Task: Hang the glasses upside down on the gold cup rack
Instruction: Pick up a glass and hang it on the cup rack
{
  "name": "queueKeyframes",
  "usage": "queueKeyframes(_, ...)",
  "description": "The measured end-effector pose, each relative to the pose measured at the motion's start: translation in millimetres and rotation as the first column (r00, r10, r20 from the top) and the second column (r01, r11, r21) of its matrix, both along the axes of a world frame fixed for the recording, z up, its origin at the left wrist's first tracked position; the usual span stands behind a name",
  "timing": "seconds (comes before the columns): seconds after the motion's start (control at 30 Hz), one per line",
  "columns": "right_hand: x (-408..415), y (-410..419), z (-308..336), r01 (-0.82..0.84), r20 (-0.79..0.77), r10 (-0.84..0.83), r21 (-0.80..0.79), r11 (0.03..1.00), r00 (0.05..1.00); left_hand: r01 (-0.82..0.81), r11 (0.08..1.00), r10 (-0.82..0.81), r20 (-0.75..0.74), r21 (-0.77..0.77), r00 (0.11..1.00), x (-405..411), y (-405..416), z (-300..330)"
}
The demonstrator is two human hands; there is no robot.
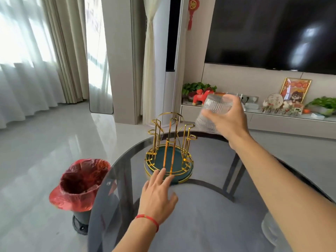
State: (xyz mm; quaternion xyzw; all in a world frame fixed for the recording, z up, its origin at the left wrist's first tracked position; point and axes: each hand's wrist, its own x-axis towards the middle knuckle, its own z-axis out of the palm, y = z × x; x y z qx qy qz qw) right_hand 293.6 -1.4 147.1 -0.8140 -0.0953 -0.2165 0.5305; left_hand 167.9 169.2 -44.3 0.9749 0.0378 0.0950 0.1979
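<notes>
Two bare forearms, no sleeves in view. Left hand (157, 194): thin red string bracelet (148, 219) around the wrist, a small gold-coloured bead section along it at about 12 o'clock. Right hand (229, 119): no rings, watch or band visible. Nails short, unpainted where seen.

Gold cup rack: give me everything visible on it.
The gold cup rack is shiny gold-coloured wire or strip, metal by its look, with several upright looped prongs rising from a round railed base that holds a dark green tray. It stands upright on the round glass table, toward its far edge. No glass hangs on it yet. The left hand rests its fingertips against the near rim of the base. The right hand holds a ribbed clear glass tilted above and right of it, apart.
</notes>
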Motion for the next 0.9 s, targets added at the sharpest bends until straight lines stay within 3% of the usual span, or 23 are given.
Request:
queueKeyframes(0.2, 71, 46, 6, -0.133, -0.004, 0.133, 0.023, 0.991, 0.991, -0.013, 0.991, 0.023, -0.071, 0.136, 0.997, -2, -6, -3)
queueKeyframes(0.4, 121, 74, -11, -0.229, -0.095, 0.226, -0.012, 0.973, 0.969, -0.13, 0.99, 0.133, -0.042, 0.063, 0.99, 6, -27, 7)
queueKeyframes(0.7, 124, 77, -34, -0.507, -0.331, 0.442, -0.142, 0.85, 0.834, -0.086, 0.995, 0.092, -0.128, 0.046, 0.987, 4, -17, 12)
queueKeyframes(0.9, 132, 80, -47, -0.572, -0.406, 0.452, -0.252, 0.78, 0.794, -0.071, 0.997, 0.076, -0.152, 0.038, 0.985, 1, -16, 13)
